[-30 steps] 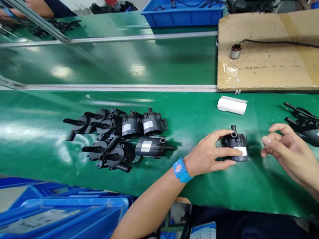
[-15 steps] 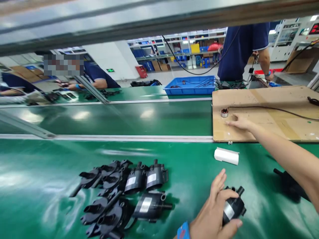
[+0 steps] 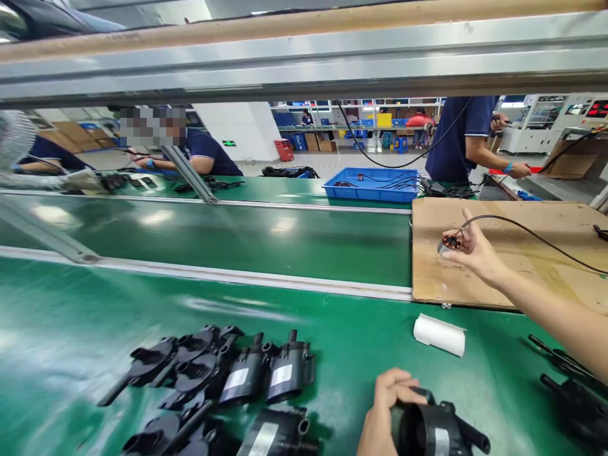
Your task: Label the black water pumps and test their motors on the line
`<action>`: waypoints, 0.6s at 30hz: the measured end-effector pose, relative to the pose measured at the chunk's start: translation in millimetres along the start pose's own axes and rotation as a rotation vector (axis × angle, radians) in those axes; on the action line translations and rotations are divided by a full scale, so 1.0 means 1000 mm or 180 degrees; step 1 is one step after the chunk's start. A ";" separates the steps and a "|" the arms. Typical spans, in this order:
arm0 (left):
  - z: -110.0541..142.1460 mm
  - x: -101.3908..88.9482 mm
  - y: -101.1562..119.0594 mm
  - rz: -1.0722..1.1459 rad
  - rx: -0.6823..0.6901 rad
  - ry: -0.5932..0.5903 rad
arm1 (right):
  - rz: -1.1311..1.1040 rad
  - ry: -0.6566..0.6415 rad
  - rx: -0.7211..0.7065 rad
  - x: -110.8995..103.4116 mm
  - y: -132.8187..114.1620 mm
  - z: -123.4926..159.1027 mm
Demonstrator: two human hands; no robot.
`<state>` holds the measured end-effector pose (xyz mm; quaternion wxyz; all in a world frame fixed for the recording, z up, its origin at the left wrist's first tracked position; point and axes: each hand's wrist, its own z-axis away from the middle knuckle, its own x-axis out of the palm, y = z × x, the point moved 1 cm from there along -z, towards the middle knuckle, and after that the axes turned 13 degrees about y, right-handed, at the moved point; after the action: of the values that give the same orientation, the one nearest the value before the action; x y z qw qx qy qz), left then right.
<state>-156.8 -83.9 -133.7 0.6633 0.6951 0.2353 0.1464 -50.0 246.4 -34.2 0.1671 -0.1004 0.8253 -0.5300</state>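
Observation:
My left hand (image 3: 384,415) grips a black pump body (image 3: 439,429) at the bottom edge of the view, lifted off the green belt (image 3: 95,304) and turned on its side. My right hand (image 3: 475,253) reaches out over the cardboard sheet (image 3: 517,266) and holds a small wound motor core (image 3: 449,244) with a black cable (image 3: 536,237) trailing off to the right. A heap of several black pump bodies (image 3: 223,386) with white labels lies on the belt at the lower left.
A white roll (image 3: 439,334) lies on the belt near the cardboard's front edge. More black pump parts (image 3: 572,392) sit at the right edge. A blue tray (image 3: 373,183) stands beyond the far belt. Other people work across the line. A metal rail (image 3: 304,57) crosses overhead.
My right hand has picked the motor core up off the cardboard. My left hand has lifted and turned the pump body. The view has tilted up slightly.

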 end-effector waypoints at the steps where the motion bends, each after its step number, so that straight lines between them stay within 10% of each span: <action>1: 0.000 0.000 0.002 0.0163 0.0039 0.0107 | -0.0259 -0.0070 -0.0049 -0.009 -0.019 0.020; 8: 0.004 0.021 0.034 0.0351 0.0281 0.0002 | -0.0831 -0.0108 0.0116 -0.062 -0.105 0.180; 18: 0.024 0.083 0.081 0.0325 0.0636 -0.0996 | -0.0855 0.0033 -0.0067 -0.104 -0.099 0.267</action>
<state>-63.8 -61.5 -64.8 0.6112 0.7828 0.1071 0.0458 147.0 15.7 -28.8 0.0892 -0.2091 0.8108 -0.5394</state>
